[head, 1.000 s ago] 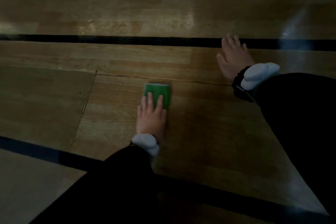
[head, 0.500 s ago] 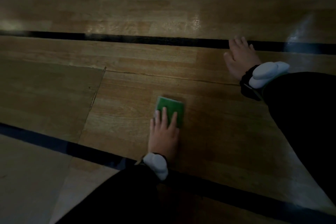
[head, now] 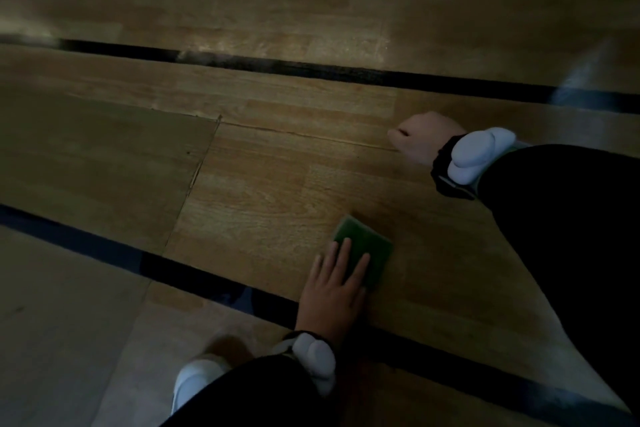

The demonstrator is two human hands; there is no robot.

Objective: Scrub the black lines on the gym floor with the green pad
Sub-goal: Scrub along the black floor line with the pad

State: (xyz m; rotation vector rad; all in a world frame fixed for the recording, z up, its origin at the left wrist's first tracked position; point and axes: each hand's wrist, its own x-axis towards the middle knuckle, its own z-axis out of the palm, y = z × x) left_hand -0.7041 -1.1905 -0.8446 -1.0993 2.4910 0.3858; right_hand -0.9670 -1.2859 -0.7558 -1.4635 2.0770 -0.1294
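Head view, only one cam:

Pressing green pad (head: pixel 367 246) flat on gym floor (head: pixel 263 191) w/ left hand (head: pixel 334 291), fingers straight and spread on top of pad, not curling round it. Lying on bare wood btw. the two black lines, just beside near black line (head: pixel 194 279) but not yet on it, as far as visible. Heel of left hand sitting over that line, wrist w/ white wrist device (head: pixel 317 355) beyond it.

Resting right hand (head: pixel 424 140) on floor well apart from pad, fingers curled under, looking like a fist w/ nothing seen in it; white wrist unit (head: pixel 479 158) behind it. Far black line (head: pixel 311 68) passing above, not touched.

Risks, as judgement only:
- Scrubbing wood instead of line, because pad sitting off the line; needing small pull toward body.
- Slipping pad out from under flat fingers, since no real grip, only downward pressure.
- Losing balance: leaning weight on curled right hand, shiny floor probably slippery.
- Missing marks in dim light; blurred frame, so dirt on line impossible to tell.
- Catching pad edge on raised floor seam (head: pixel 194 180) nearby.
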